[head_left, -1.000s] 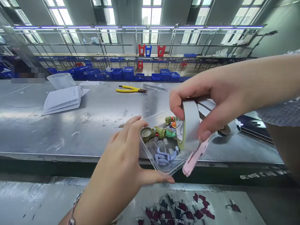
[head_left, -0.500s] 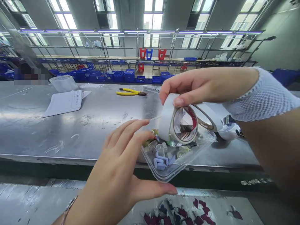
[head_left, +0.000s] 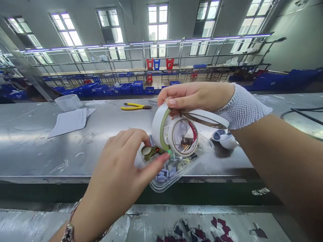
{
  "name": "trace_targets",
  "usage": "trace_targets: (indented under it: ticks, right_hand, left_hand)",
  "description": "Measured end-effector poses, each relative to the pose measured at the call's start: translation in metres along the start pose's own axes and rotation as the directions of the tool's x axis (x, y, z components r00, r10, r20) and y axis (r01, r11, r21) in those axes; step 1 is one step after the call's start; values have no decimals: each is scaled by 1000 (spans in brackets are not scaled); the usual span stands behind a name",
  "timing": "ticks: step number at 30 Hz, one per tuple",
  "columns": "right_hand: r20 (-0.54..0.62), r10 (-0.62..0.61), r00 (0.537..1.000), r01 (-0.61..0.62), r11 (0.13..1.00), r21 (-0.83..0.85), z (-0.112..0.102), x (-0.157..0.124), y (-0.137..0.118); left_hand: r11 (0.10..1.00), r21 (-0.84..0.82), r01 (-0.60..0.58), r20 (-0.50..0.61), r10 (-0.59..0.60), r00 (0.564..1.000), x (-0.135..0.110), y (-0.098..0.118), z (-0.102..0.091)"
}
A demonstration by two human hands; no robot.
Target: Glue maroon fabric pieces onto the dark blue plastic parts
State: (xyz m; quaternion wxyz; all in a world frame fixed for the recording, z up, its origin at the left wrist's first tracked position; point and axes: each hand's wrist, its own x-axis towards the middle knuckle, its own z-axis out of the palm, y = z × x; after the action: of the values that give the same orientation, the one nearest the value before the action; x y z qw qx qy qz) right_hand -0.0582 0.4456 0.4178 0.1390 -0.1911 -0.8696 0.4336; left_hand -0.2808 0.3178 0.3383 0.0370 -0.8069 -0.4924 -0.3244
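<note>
My right hand (head_left: 188,95) is closed on a white roll of tape (head_left: 158,126) with a greenish edge, thumb on its upper rim. Another tape roll (head_left: 207,118) lies tilted beneath that hand. A third roll (head_left: 195,132), with a red and white printed core, stands in a clear plastic tray (head_left: 174,183). My left hand (head_left: 126,161) is at the tray's left side, thumb and fingers apart, thumb reaching over the contents. Small lilac plastic pieces (head_left: 164,174) and other small clear and green parts lie in the tray.
Yellow-handled cutters (head_left: 135,107) lie on the metal bench (head_left: 106,124). Papers (head_left: 70,119) and a large tape roll (head_left: 68,102) are at the left. A white rounded object (head_left: 228,141) sits right of the tray; a black cable (head_left: 302,112) is farther right. Dark red scraps (head_left: 199,233) lie below.
My right hand has tilted the greenish-edged roll away from the printed-core roll, showing a gap between them. My left thumb has moved from below the tray's front edge to over its contents.
</note>
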Motion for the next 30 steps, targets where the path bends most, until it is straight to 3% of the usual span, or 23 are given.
trace_targets:
  ticks: [3, 7, 13, 17, 25, 28, 30]
  right_hand:
    - [-6, -1, 1000, 1, 999, 32, 0, -3, 1]
    - [-44, -13, 999, 18, 994, 107, -2, -6, 2]
    - [24, 26, 999, -26, 999, -25, -5, -8, 2]
    - [6, -6, 1000, 6, 991, -134, -9, -7, -11]
    - [-42, -49, 998, 32, 940, -338, -14, 9, -57]
    - [-28, -113, 993, 87, 881, -466, -19, 15, -68]
    - [28, -137, 990, 135, 875, -466, -23, 20, -74]
  left_hand:
    - [998, 14, 57, 88, -58, 994, 10, 6, 1]
    - [977, -197, 85, 184, -49, 982, 28, 16, 5]
    - [911, -374, 174, 263, -75, 962, 46, 22, 20]
    - [891, -406, 204, 225, -119, 967, 50, 24, 18]
    - [882, -402, 246, 99, -226, 969, 59, 35, -11]
    - [881, -430, 198, -15, -226, 974, 59, 36, -14]
    - [883, -436, 176, -77, -232, 970, 59, 36, -13]
